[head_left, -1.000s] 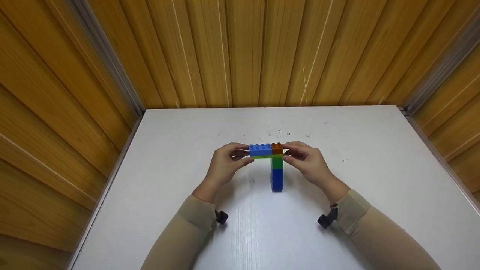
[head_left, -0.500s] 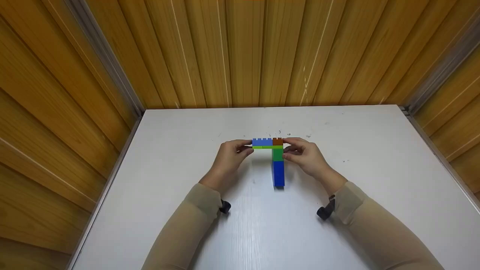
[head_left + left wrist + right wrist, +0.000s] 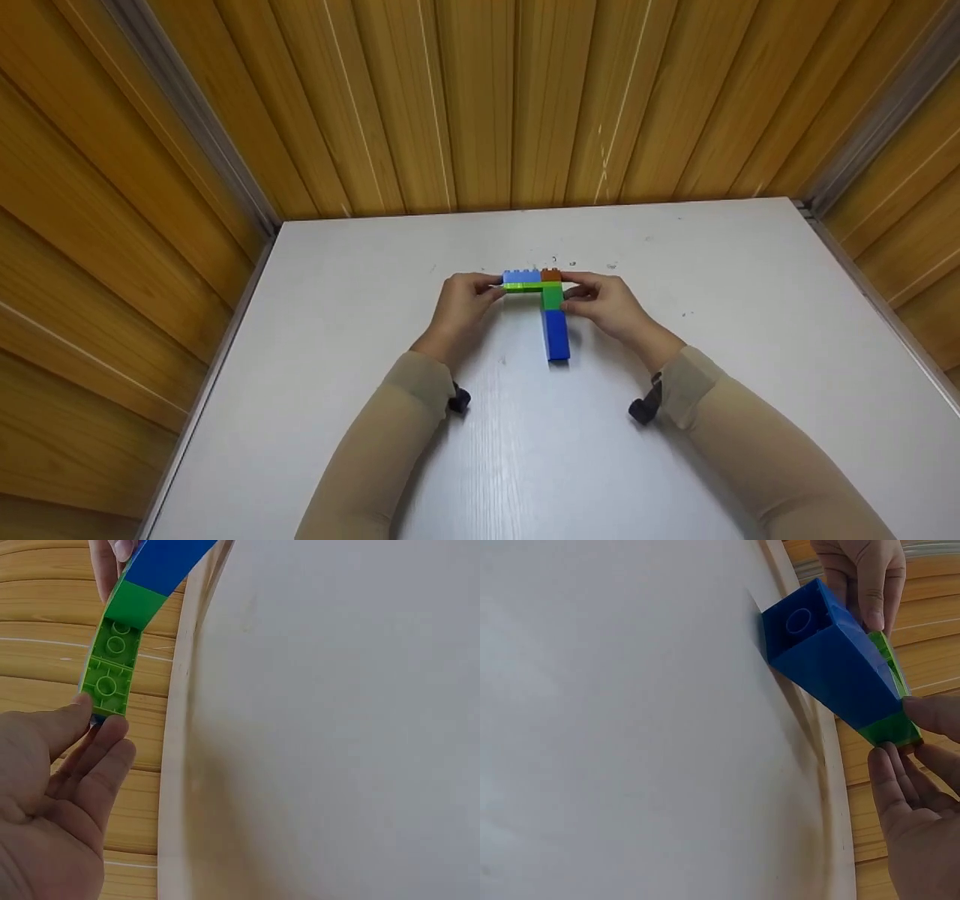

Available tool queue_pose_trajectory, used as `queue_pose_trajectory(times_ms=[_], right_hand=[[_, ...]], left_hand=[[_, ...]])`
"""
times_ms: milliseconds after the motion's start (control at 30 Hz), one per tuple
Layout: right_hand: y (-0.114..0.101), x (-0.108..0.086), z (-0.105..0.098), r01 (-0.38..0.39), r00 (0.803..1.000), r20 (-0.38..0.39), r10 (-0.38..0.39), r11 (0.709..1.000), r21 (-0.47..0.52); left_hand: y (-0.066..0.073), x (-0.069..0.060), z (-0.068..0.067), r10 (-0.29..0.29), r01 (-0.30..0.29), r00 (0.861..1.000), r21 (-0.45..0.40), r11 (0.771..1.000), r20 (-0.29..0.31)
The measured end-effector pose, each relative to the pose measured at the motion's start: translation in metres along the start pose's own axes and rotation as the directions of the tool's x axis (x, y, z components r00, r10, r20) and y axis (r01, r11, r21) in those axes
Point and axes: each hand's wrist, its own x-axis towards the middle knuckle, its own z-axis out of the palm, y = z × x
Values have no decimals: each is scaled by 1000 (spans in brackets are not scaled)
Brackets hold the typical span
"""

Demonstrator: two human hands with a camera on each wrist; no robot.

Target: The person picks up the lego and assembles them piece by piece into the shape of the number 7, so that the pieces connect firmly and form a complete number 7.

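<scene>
Both hands hold one joined toy-brick build shaped like an upside-down L. Its leg is a tall dark blue brick (image 3: 556, 335) beneath a green brick (image 3: 552, 297). Lime green plates (image 3: 110, 679) form the arm, their hollow undersides showing in the left wrist view. On top sit a light blue brick (image 3: 521, 276) and an orange-brown brick (image 3: 551, 274). My left hand (image 3: 463, 304) pinches the arm's free end between thumb and fingers. At the corner, my right hand (image 3: 611, 304) grips the brown and green bricks. The right wrist view shows the leg's open underside, tilted off the table.
A white table (image 3: 337, 315) lies below, with small dark marks (image 3: 572, 263) toward its far side. Wood-look panels (image 3: 480, 105) rise behind and at both sides. A small black device (image 3: 459, 399) sits at the left wrist, another (image 3: 643, 410) at the right.
Both hands have moved slightly away from me with the brick build. Its top has tipped away, so the stud tops show less and the leg's lower end has come higher in the view.
</scene>
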Motion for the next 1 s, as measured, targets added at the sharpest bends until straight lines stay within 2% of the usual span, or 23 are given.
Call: queue_pose_trajectory(times_ms=[333,567,800,1000], right_hand=[[4,4,-3,-76,997,23,76,997,-11],[6,6,-6,-61,997,48,63,997,-50],[8,9,-5,-86,994,65,89,995,-46],[11,8,-3,-96,992,75,99,994,-49]], left_hand=[[-4,12,6,-7,7,1000,38,999,-10],[-3,14,7,-62,62,998,39,997,16],[-2,15,7,-113,111,993,53,992,27],[-5,16,10,-109,107,994,60,992,31]])
